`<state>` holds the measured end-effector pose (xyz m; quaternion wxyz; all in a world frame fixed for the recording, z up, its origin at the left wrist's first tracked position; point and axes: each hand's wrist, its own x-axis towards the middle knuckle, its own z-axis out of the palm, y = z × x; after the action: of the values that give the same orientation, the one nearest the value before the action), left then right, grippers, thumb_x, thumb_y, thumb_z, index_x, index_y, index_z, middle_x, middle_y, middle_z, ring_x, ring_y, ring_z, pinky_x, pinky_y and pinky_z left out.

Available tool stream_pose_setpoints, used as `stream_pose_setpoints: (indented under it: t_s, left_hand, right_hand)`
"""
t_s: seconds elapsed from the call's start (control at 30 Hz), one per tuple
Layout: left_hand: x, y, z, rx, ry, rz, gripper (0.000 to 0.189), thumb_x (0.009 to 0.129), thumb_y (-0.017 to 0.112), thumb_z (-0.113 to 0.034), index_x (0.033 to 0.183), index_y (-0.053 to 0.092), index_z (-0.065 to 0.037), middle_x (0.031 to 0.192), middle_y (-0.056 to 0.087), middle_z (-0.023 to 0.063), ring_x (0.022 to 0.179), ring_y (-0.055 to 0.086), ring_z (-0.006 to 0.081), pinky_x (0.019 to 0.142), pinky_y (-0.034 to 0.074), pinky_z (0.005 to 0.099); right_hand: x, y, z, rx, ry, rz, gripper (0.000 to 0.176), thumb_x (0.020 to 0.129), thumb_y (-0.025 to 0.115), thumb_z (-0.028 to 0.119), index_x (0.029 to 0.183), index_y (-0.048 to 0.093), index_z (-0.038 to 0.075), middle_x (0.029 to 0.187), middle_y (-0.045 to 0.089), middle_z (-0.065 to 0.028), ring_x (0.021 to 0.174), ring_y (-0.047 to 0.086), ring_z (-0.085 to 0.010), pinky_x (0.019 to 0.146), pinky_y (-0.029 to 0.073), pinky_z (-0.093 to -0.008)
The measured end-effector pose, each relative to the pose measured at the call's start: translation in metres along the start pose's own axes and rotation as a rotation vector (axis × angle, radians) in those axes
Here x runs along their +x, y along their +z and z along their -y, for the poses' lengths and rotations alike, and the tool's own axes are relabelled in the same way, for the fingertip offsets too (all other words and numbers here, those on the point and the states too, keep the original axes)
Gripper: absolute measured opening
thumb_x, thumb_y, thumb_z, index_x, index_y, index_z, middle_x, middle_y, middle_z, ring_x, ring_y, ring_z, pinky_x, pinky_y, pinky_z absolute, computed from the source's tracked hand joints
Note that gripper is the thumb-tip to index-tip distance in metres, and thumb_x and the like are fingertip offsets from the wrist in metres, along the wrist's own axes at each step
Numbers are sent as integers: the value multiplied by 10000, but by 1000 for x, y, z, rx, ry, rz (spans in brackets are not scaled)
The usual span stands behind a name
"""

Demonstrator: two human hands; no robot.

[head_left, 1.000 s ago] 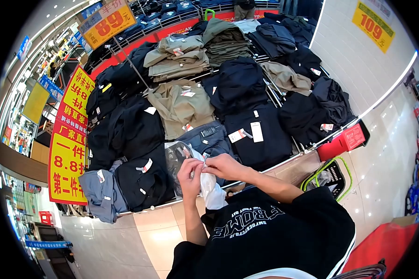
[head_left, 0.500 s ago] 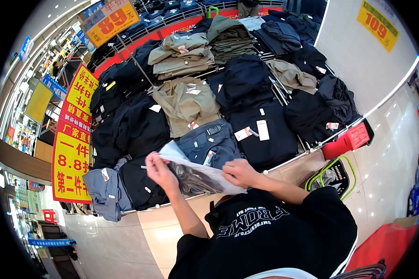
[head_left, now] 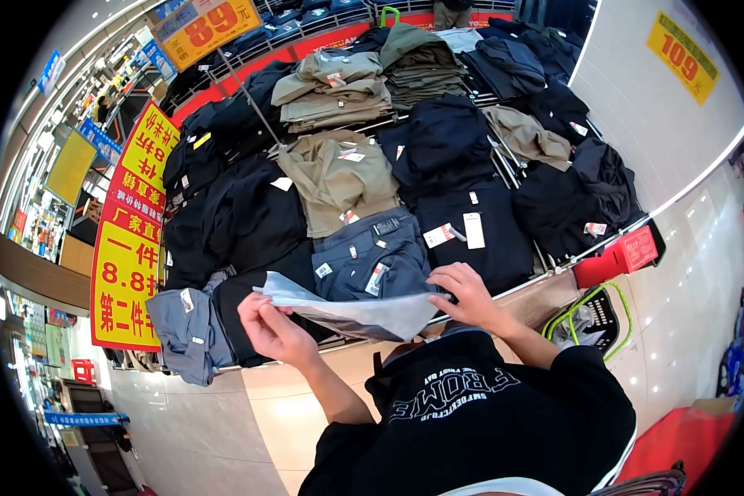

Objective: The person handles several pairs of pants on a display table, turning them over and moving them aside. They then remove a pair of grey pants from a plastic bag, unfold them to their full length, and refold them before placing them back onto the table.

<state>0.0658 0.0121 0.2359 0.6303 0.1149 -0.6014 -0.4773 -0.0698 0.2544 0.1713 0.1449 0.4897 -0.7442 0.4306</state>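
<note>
With the left hand (head_left: 277, 331), pinching the left end of the plastic bag (head_left: 372, 314) between thumb and fingertips. With the right hand (head_left: 467, 299), gripping the opposite upper corner between thumb and bent fingers. Held lengthwise between both hands, in front of the black T-shirt (head_left: 504, 450) and at the near edge of the display stand (head_left: 546, 274). Compared with one second ago, no longer bunched between adjoining hands; compared with half a second ago, tipped flatter, showing less of the dark area. Judged accordingly as opened out and supported from both ends, with slack left along the middle. Cannot tell from this angle about any contents. Immediately beyond, laid out with tags showing: grey trousers (head_left: 364, 269). To the right of these, folded flat: black garment (head_left: 484, 269). Farther right, low beside the stand: green-handled basket (head_left: 608, 318). At far left, standing upright: red-and-yellow sign (head_left: 128, 240).
</note>
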Motion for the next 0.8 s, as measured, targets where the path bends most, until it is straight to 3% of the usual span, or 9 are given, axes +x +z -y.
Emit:
stream_pose_setpoints:
  t_s: [0.03, 0.17, 0.47, 0.73, 0.8]
  left_hand:
    - [-5, 5, -5, -2, -18, 14, 59, 963, 465, -32, 942, 515, -8, 932, 514, 37, 644, 414, 60, 579, 355, 186]
    - [-18, 18, -3, 71, -23, 46, 72, 956, 463, -13, 899, 506, -3, 933, 490, 46, 629, 406, 50, 580, 358, 178]
    - [-31, 28, 2, 102, -61, 100, 95, 967, 490, -65, 895, 512, -7, 931, 498, 44, 617, 415, 55, 568, 360, 182]
    - [-36, 32, 6, 93, -119, 107, 75, 959, 494, -54, 928, 532, 3, 960, 513, 45, 658, 443, 55, 595, 399, 174]
    - [-37, 33, 8, 72, -134, 105, 71, 957, 497, -53, 929, 531, 2, 960, 513, 47, 661, 443, 55, 598, 399, 173]
  right_hand:
    - [-3, -1, 3, 99, -5, 29, 206, 767, 712, 158, 910, 628, 36, 904, 633, -89, 797, 593, -282, 701, 458, -365]
    - [2, 3, 33, 352, -69, 48, 153, 756, 716, 130, 874, 662, 48, 831, 652, -75, 771, 634, -248, 663, 493, -335]
    - [-2, 13, 41, 346, -14, 356, 111, 832, 653, 153, 872, 642, 50, 715, 612, -80, 625, 586, -268, 569, 453, -357]
    - [-8, 16, 33, 369, 7, 332, 124, 844, 638, 152, 881, 627, 34, 734, 618, -100, 650, 608, -285, 578, 471, -368]
    - [-3, 9, 37, 430, 105, 349, 105, 830, 636, 123, 872, 617, 29, 737, 611, -105, 656, 608, -289, 585, 472, -368]
